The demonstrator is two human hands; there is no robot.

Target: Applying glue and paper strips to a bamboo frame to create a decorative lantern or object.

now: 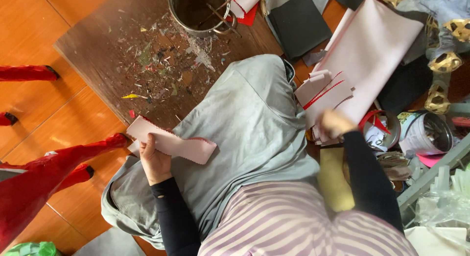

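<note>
Fingers (147, 147) of left hand (154, 163) curled around pale pink paper strip (171, 141) with red zigzag edge, strip lying across grey cloth (245, 123) on lap. Fingers of right hand (334, 123) blurred, closed-or-open cannot tell, pressed against stack of pink strips (325, 95).

Beyond left fingers: dark wooden surface (98, 45) littered with paper scraps, metal pot (198, 11) at far edge. Beyond right fingers: large pink sheet (377, 45). Beside right fingers: open tin (384, 128) with red rim, round silver can (431, 133) with pale wrapper.

Likely risks: held strip creasing under thumb pressure; stack sliding off toward tins if nudged sideways; pink pieces picking up scraps from surface.
</note>
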